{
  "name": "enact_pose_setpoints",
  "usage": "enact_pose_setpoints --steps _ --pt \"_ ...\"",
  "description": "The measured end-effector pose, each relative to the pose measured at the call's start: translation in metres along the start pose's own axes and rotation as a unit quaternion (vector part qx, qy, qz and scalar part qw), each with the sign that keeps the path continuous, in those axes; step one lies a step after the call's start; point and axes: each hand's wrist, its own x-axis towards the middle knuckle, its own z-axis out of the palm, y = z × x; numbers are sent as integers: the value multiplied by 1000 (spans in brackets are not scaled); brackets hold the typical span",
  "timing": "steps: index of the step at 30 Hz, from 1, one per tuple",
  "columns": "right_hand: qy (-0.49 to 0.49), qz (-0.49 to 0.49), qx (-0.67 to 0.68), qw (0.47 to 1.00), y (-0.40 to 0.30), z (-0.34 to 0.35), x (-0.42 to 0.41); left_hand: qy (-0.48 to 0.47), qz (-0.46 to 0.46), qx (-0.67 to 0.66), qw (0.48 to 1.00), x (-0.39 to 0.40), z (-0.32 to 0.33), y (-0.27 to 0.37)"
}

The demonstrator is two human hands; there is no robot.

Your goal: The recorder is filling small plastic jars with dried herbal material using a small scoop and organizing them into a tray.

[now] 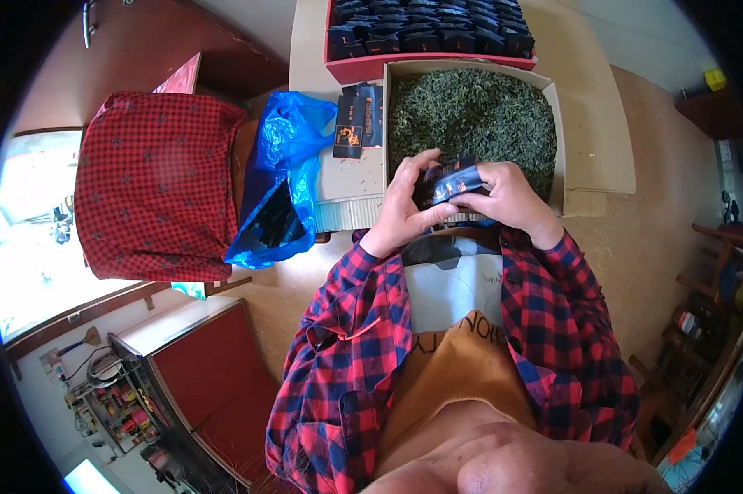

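Observation:
A black tea packet with orange print is held between both hands over the near edge of a cardboard box. My left hand grips its left end, thumb along the near side. At its right end is my right hand, with fingertips partly hidden against the packet. Loose dark green tea leaves fill the box, with a darker hollow near the middle. Just left of the box lie flat black packets bearing orange print, overlapping one another.
Behind the box, a red-sided box holds rows of standing black packets. A blue plastic bag with dark packets inside sits at the left, beside a red checked cloth draped over something. Tea crumbs dot the tabletop.

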Motion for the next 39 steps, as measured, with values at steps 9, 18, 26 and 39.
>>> enact_pose_setpoints --steps 9,18,26,39 --pt "-15 35 6 999 17 3 -3 -4 31 80 996 5 2 -1" --pt "-11 -110 -82 990 27 4 1 32 66 256 964 7 -1 5" --pt "24 -73 75 994 16 -18 -5 48 -11 139 989 5 8 -11" --pt "358 -15 -323 876 51 -75 -48 107 -57 -32 992 2 10 -21"
